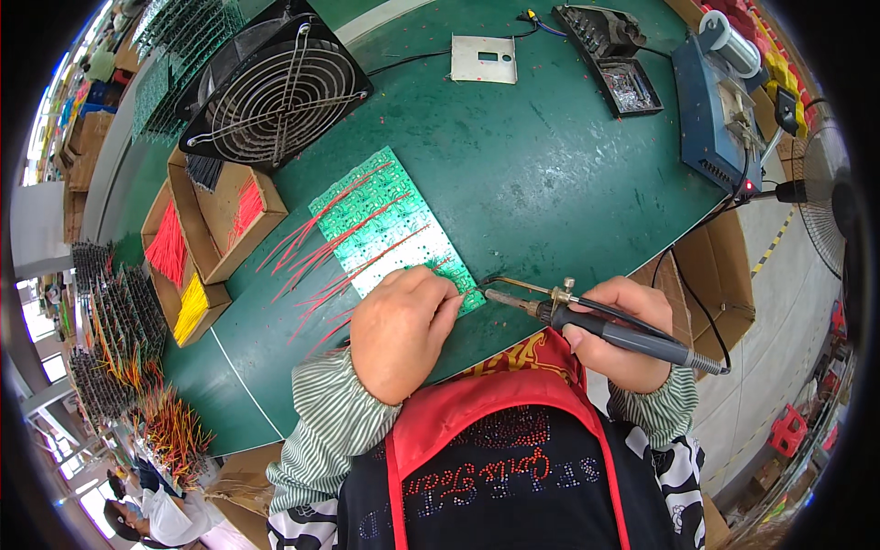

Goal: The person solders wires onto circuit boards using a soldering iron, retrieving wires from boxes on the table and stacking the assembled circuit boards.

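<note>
A green circuit board panel (406, 203) lies on the bench, with rows of red wires (316, 255) attached and trailing off its left side. My left hand (401, 330) rests over the panel's near corner. Its thumb and forefinger are pinched together, with a bit of red wire showing at their tips; the rest of that wire is hidden. My right hand (628, 335) is closed around a dark-handled soldering iron (632, 341) with a thin feed tube along it. The iron's tip points left, meeting the panel's near right edge close to my left fingertips.
A black fan (280, 101) stands at the back left. Beside it, cardboard trays (225, 261) hold red, yellow and dark wires. A blue soldering station (715, 119) with a solder spool (731, 46) sits at the right, and a black iron holder (610, 60) at the back.
</note>
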A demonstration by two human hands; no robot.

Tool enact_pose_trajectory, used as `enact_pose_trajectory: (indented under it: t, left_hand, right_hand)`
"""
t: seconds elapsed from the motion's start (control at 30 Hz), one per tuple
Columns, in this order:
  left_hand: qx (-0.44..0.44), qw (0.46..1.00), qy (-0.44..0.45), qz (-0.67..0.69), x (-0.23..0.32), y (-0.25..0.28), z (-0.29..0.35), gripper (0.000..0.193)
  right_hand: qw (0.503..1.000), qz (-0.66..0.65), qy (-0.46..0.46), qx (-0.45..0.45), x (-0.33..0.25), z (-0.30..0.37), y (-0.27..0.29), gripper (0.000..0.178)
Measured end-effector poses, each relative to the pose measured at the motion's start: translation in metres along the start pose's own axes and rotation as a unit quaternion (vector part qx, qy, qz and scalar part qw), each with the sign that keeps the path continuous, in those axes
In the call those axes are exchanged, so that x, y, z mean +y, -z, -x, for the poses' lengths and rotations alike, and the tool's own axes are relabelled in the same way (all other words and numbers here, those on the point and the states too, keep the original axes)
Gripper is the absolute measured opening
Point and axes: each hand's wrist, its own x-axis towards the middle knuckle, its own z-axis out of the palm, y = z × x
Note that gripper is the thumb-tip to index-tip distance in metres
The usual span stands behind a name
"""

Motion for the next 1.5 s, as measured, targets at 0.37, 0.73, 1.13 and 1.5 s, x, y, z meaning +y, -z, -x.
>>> enact_pose_trajectory:
  t: [0.37, 0.73, 1.13, 1.5]
  left_hand:
    - [-0.005, 1.000, -0.002, 0.017, -0.003, 0.001, -0.001, 0.008]
    - [0.003, 1.000, -0.010, -0.006, -0.002, 0.006, 0.003, 0.009]
    - [-0.029, 0.968, 0.225, -0.103, -0.100, 0.148, 0.100, 0.008]
    - [0.002, 0.964, 0.219, -0.153, -0.218, 0.206, 0.084, 0.028]
  right_hand:
    - [0.999, -0.028, -0.016, 0.006, -0.003, 0.001, 0.003, 0.020]
    - [0.998, -0.029, -0.045, 0.028, -0.005, -0.005, -0.007, 0.022]
    - [0.992, -0.098, -0.065, 0.042, 0.000, -0.022, -0.027, 0.021]
    - [0.987, -0.131, -0.076, 0.051, -0.005, -0.025, -0.039, 0.020]
